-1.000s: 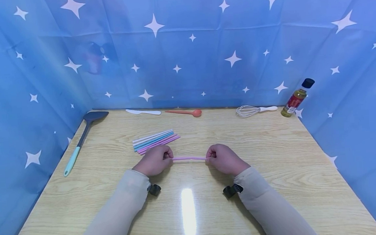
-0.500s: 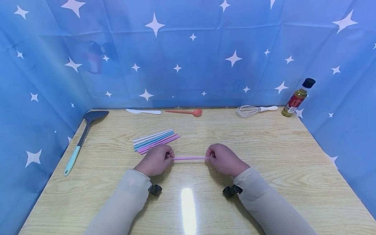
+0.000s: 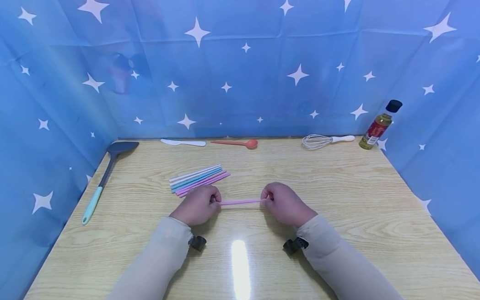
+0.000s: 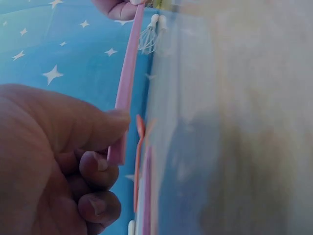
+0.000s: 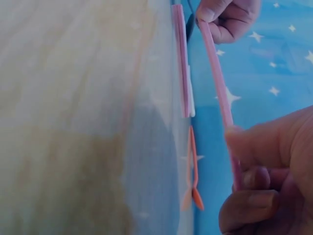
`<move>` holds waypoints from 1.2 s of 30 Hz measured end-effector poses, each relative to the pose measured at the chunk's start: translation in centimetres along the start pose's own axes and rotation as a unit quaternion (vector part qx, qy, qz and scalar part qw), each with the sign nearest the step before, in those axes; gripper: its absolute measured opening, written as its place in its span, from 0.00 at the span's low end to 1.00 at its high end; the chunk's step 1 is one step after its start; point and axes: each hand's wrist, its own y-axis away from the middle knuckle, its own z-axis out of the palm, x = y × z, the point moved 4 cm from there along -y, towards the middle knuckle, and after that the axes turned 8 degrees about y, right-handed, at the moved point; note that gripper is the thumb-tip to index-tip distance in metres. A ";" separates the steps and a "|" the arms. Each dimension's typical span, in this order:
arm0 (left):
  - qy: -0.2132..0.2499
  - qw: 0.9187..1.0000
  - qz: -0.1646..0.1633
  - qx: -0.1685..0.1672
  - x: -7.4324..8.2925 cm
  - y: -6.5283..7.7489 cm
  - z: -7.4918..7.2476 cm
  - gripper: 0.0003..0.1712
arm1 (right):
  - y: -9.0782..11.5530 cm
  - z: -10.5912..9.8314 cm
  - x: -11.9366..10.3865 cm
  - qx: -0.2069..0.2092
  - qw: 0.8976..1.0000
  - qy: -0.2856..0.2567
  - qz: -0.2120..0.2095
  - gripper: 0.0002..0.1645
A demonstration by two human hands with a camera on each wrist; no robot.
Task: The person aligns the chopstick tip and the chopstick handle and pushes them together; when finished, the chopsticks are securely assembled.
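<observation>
In the head view a thin pink stick (image 3: 241, 202) stretches level between the two hands, close over the table. My left hand (image 3: 198, 205) pinches its left end between thumb and fingers. The other end is pinched by my right hand (image 3: 284, 203). Up close in the left wrist view, the stick (image 4: 128, 81) is straight, its blunt end poking out past the thumb. From the right wrist, the stick (image 5: 220, 83) runs up to the left hand. A bundle of similar white, blue and pink sticks (image 3: 198, 179) lies just behind the left hand.
Along the back of the table (image 3: 373, 238) lie a white knife (image 3: 183, 143), an orange spoon (image 3: 239, 143) and a whisk (image 3: 326, 140). A bottle (image 3: 376, 128) with a black cap stands at the back right. On the left is a turner (image 3: 107, 172). A blue starry curtain (image 3: 235, 67) surrounds the table.
One second ago the stick showed a slight kink at its middle; it now looks straight. My right hand has shifted slightly left and away from me. The left hand has barely moved.
</observation>
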 end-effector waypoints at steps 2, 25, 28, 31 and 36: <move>-0.001 1.000 -0.019 0.001 -0.6 0.1 -0.4 0.04 | -0.1 -0.1 0.3 0.004 1.000 -0.025 0.012 0.03; -0.034 0.984 -0.162 0.069 -6.4 0.9 -5.3 0.26 | 0.0 -0.6 1.0 0.005 0.996 -0.085 0.036 0.06; -0.029 0.981 -0.181 0.071 -7.0 1.1 -5.6 0.47 | 0.0 -0.6 1.0 0.004 0.996 -0.086 0.039 0.06; -0.039 0.977 -0.201 0.056 -7.6 1.3 -5.7 0.57 | 0.0 -0.6 0.9 0.004 0.995 -0.089 0.040 0.07; -0.050 0.977 -0.206 0.039 -8.0 1.2 -5.6 0.54 | 0.0 -0.7 0.9 0.006 0.995 -0.090 0.041 0.07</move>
